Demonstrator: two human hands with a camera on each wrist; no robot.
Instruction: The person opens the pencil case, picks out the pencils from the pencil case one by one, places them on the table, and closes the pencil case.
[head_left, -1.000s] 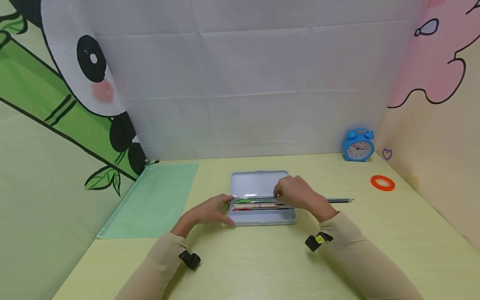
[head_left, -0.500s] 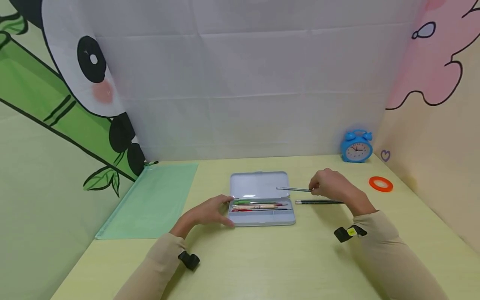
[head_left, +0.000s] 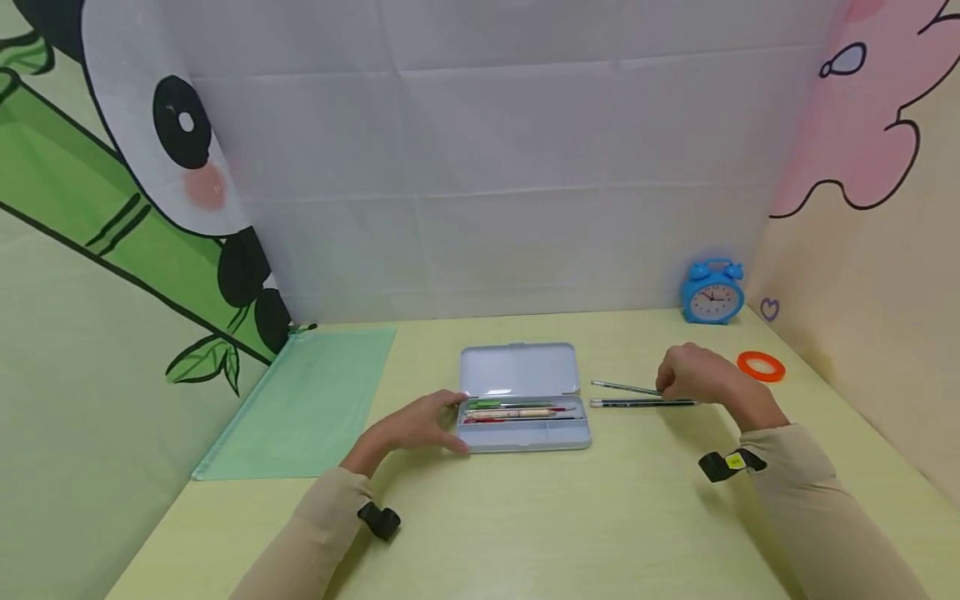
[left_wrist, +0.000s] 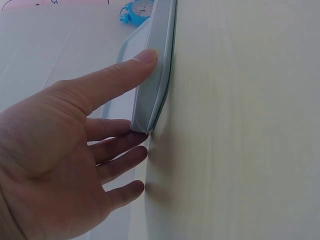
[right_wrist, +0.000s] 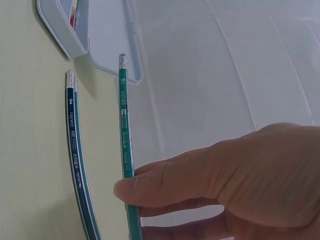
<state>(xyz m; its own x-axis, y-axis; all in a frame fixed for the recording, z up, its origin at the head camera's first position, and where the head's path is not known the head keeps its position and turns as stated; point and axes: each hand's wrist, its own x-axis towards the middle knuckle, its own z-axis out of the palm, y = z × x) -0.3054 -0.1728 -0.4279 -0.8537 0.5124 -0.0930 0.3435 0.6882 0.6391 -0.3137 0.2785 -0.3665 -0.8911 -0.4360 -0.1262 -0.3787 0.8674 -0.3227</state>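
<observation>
A white pencil case (head_left: 558, 432) lies with its lid (head_left: 517, 367) raised, holding several slim items, among them a green pen (head_left: 483, 405). My left hand (head_left: 420, 423) holds its left end, thumb on the front wall and fingers at the side, as the left wrist view shows. To the right, my right hand (head_left: 697, 373) pinches a green pencil (right_wrist: 123, 115) between thumb and fingers, its silvery end pointing left toward the case. Below that, a dark pencil (right_wrist: 76, 150) lies on the table, with a teal strip of another pencil showing along its side.
A blue alarm clock (head_left: 712, 293) stands at the back right, with an orange ring (head_left: 761, 367) in front of it. On the left lies a pale green mat (head_left: 300, 408). A white sheet (head_left: 487, 167) hangs behind the table (head_left: 525, 525).
My right hand has lifted the green pencil out of the case and carried it right, lowering it close beside the dark pencil. The left hand has stayed at the case.
</observation>
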